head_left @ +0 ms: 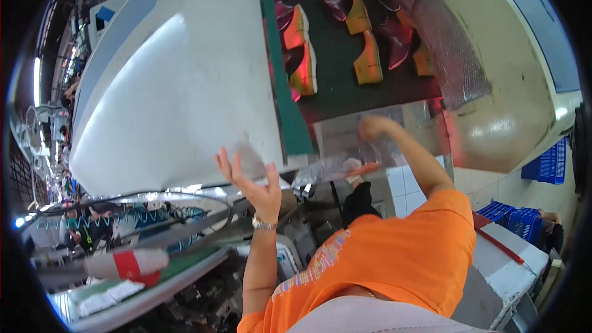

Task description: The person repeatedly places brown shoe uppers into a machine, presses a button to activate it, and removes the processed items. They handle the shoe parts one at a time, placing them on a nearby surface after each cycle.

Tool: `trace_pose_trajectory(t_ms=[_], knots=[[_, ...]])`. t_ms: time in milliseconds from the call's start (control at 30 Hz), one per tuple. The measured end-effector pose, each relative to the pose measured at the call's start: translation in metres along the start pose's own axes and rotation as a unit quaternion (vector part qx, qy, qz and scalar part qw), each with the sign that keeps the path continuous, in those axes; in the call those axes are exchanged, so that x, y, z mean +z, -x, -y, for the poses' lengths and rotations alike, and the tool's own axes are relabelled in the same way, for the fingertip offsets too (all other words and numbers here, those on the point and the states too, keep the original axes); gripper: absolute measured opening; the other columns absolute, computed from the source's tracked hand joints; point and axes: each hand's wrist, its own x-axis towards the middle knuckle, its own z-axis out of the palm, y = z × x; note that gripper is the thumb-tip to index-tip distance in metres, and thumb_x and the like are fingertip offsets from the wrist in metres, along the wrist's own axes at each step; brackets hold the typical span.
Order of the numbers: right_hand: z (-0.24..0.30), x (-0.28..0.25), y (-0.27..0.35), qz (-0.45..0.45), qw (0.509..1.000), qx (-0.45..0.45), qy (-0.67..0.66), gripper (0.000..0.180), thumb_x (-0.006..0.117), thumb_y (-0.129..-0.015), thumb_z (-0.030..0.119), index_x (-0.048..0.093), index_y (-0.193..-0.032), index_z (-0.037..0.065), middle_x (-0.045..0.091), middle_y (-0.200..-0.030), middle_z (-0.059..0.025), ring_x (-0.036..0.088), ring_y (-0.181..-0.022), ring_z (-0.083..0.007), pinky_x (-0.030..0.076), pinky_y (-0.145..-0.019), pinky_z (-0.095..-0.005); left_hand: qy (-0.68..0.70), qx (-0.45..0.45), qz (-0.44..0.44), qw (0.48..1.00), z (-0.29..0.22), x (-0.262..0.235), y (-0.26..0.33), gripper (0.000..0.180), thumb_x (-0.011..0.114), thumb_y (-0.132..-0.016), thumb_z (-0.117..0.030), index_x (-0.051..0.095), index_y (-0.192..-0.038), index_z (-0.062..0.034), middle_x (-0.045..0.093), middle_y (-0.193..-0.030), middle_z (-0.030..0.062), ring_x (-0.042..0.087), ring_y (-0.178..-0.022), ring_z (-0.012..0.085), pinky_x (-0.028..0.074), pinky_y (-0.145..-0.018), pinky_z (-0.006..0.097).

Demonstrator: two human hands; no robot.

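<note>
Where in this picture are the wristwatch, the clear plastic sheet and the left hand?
Wristwatch (264, 224): head view, on its silvery band.
Clear plastic sheet (336, 139): head view, on its left part.
Left hand (259, 192): head view, on the palm.

Approx. 6 ylw. wedges (369, 61), min. 3 dk.-red pcs. (399, 43), 1 watch (264, 224) & min. 3 crates (554, 163) vis.

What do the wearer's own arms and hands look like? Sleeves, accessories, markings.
The left hand and right hand are ungloved; the right is blurred. An orange short-sleeved top leaves the forearms uncovered. A silver-toned band, watch or bracelet, circles the left wrist; none can be made out on the right. No cables show on either arm.
</note>
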Motion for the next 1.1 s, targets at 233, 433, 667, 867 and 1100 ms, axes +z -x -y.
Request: trace_pose_trajectory(t_ms=[233,433,667,867,1100], knots=[[-0.160,-0.218,-0.091,-0.542,0.784,0.301,0.037,0.035,0.062,-0.077,0.027,0.057,-0.108,0.011,0.048,-0.122,-0.0131,0.045,-0.112,-0.0323,0.030,-0.097,-0.0537,-0.107,-0.041,-0.073,0.991,0.017,0.051,0.005,0.057,0.058,-0.081,-0.006,0.027,-0.129,0.0010,0.017,-0.142,0.0274,0.019,-0.133,0.0420,0.019,-0.106,0.052],[-0.212,-0.277,-0.153,-0.414,0.827,0.371,0.085,0.059,0.054,-0.081,0.050,0.046,-0.129,0.017,0.022,-0.146,-0.0139,0.014,-0.136,-0.0357,0.010,-0.101,-0.0676,-0.148,-0.058,-0.082,0.984,0.019,0.056,0.006,0.055,0.051,-0.084,-0.008,0.022,-0.129,0.0008,0.014,-0.142,0.0289,0.025,-0.131,0.0395,0.026,-0.104,0.047],[-0.210,-0.308,-0.167,-0.552,0.758,0.346,-0.014,0.067,0.052,-0.084,0.045,0.035,-0.134,0.003,0.026,-0.144,-0.0135,0.020,-0.135,-0.0308,0.019,-0.100,-0.0651,-0.200,-0.058,-0.047,0.977,0.020,0.050,0.009,0.058,0.052,-0.085,-0.016,0.019,-0.131,-0.0038,0.011,-0.141,0.0324,0.021,-0.130,0.0451,0.027,-0.103,0.051],[-0.099,-0.314,-0.076,-0.692,0.687,0.188,0.121,0.034,0.055,-0.081,0.012,0.056,-0.112,0.000,0.053,-0.123,-0.0111,0.052,-0.109,-0.0310,0.040,-0.095,-0.0364,-0.145,-0.021,-0.056,0.988,0.020,0.052,0.011,0.060,0.055,-0.081,-0.008,0.022,-0.131,-0.0002,0.014,-0.142,0.0303,0.019,-0.132,0.0427,0.018,-0.107,0.049],[0.095,-0.263,0.080,-0.669,0.737,0.000,0.100,0.036,0.045,-0.071,-0.008,0.062,-0.101,0.002,0.062,-0.108,-0.0096,0.059,-0.100,-0.0290,0.045,-0.089,-0.0336,0.035,-0.087,0.012,0.995,-0.027,0.013,0.030,0.061,0.060,-0.077,-0.003,0.033,-0.131,0.0012,0.031,-0.140,0.0216,0.028,-0.131,0.0339,0.024,-0.106,0.041]])
